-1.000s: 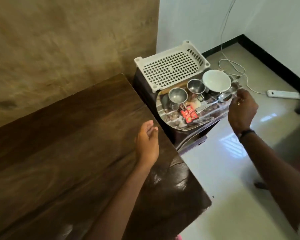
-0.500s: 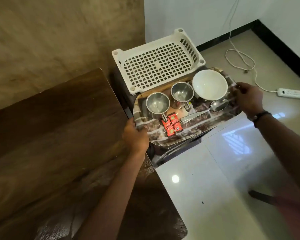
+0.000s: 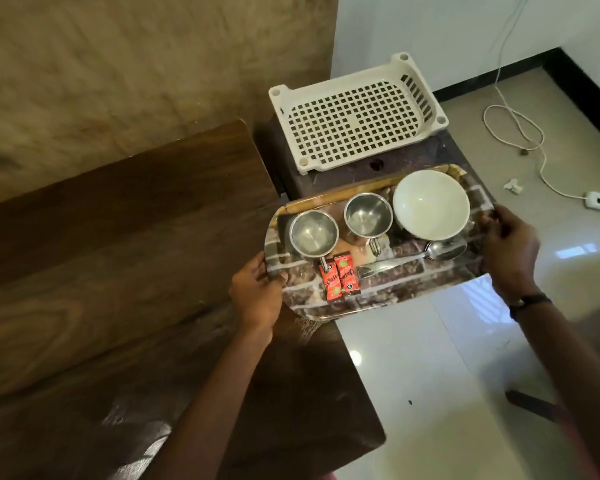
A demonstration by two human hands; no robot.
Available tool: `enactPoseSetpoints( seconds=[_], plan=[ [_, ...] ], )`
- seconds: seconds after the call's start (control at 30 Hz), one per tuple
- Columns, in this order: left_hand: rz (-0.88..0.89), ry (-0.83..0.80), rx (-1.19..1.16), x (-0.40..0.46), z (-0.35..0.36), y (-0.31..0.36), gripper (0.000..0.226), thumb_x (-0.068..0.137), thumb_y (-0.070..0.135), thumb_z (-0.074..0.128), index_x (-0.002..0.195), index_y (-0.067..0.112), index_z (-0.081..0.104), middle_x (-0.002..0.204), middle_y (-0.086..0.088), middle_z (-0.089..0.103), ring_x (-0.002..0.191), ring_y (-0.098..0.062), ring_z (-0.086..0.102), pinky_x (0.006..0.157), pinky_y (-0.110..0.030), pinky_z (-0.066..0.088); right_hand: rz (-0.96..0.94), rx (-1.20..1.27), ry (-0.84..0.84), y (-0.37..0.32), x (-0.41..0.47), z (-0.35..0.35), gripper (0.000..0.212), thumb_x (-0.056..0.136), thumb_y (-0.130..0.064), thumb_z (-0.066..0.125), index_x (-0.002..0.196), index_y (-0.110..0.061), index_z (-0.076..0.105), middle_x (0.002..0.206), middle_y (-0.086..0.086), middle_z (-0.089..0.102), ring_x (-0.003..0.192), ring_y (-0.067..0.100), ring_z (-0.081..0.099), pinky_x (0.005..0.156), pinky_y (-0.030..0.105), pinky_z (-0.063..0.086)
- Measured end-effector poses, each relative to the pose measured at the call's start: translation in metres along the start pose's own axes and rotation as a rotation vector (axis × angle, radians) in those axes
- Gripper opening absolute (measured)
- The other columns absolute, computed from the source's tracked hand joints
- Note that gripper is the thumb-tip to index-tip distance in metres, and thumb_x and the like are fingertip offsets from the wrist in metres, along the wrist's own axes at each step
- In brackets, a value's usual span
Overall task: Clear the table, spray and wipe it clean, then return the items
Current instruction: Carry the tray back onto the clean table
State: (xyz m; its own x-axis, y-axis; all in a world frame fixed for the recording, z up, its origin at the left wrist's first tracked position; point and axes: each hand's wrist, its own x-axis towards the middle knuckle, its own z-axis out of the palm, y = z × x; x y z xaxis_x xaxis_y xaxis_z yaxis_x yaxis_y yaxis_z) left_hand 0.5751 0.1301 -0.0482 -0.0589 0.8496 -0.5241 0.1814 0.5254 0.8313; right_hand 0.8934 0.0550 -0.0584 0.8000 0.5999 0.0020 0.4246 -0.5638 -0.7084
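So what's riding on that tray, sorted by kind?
Steel cups: 2
White bowl: 1
Spoon: 1
Red sachets: 2
Total: 6 things on the tray, which the left hand and right hand grip by its ends.

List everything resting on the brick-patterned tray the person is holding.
On the tray: two steel cups, a white bowl, a spoon and two red sachets. The bowl hides the tray surface beneath it; anything there cannot be seen.
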Motion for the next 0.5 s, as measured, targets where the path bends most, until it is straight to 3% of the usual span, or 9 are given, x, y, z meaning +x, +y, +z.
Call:
enactPoseSetpoints(
  seconds=[0.07,0.13,0.27,0.33,0.43,0.5],
  plan=[
    [-0.03,0.008,-0.027,-0.006,-0.034,-0.006,0.046,0.08,-0.007,0.065,0.122,0.011,0.06,0.111,-0.005,0.07,0.095,-0.013,0.068,0.079,-0.036,0.058,-0.024,-0.021,0.001,-0.015,-0.029,0.008,0.032,0.092,-0.006,0.043,0.117,-0.008,0.062,0.097,0.019,0.067,0.085,0.02,0.054,0.076,0.034,0.045],
    [-0.046,0.02,-0.051,-0.011,-0.064,-0.013,0.051,0.079,-0.007,0.065,0.126,0.011,0.057,0.113,-0.005,0.069,0.099,-0.015,0.067,0.082,-0.039,0.057,-0.024,-0.024,0.003,-0.028,-0.054,0.015,0.028,0.093,-0.007,0.045,0.116,-0.006,0.062,0.099,0.022,0.067,0.086,0.02,0.053,0.074,0.028,0.038],
    [-0.033,0.143,-0.157,-0.024,-0.162,-0.028,0.051,0.076,-0.008,0.067,0.123,0.009,0.059,0.108,-0.007,0.07,0.094,-0.016,0.067,0.076,-0.032,0.055,-0.052,0.02,-0.062,-0.078,-0.13,0.051,0.027,0.095,-0.005,0.046,0.116,0.0,0.06,0.105,0.027,0.065,0.095,0.035,0.06,0.078,0.039,0.044],
    [-0.019,0.227,-0.19,-0.03,-0.214,-0.04,0.046,0.076,-0.007,0.067,0.12,0.007,0.062,0.107,-0.01,0.069,0.087,-0.014,0.067,0.071,-0.027,0.056,-0.067,0.053,-0.077,-0.105,-0.173,0.076,0.026,0.095,-0.003,0.045,0.115,0.004,0.06,0.106,0.027,0.064,0.096,0.036,0.06,0.079,0.031,0.04],
    [-0.029,0.38,-0.246,-0.032,-0.292,-0.058,0.04,0.078,-0.002,0.068,0.117,0.005,0.064,0.093,-0.003,0.073,0.075,-0.007,0.066,0.065,-0.018,0.056,-0.033,0.169,-0.125,-0.145,-0.238,0.123,0.029,0.096,-0.001,0.044,0.121,0.005,0.057,0.111,0.024,0.063,0.097,0.023,0.056,0.08,0.016,0.035],
    [-0.048,0.483,-0.287,-0.032,-0.348,-0.07,0.038,0.078,0.002,0.071,0.115,0.007,0.066,0.084,0.003,0.074,0.069,-0.005,0.065,0.058,-0.015,0.054,-0.019,0.177,-0.157,-0.169,-0.283,0.159,0.032,0.096,-0.002,0.044,0.125,0.001,0.056,0.115,0.023,0.062,0.101,0.026,0.058,0.084,0.019,0.037]
  ],
)
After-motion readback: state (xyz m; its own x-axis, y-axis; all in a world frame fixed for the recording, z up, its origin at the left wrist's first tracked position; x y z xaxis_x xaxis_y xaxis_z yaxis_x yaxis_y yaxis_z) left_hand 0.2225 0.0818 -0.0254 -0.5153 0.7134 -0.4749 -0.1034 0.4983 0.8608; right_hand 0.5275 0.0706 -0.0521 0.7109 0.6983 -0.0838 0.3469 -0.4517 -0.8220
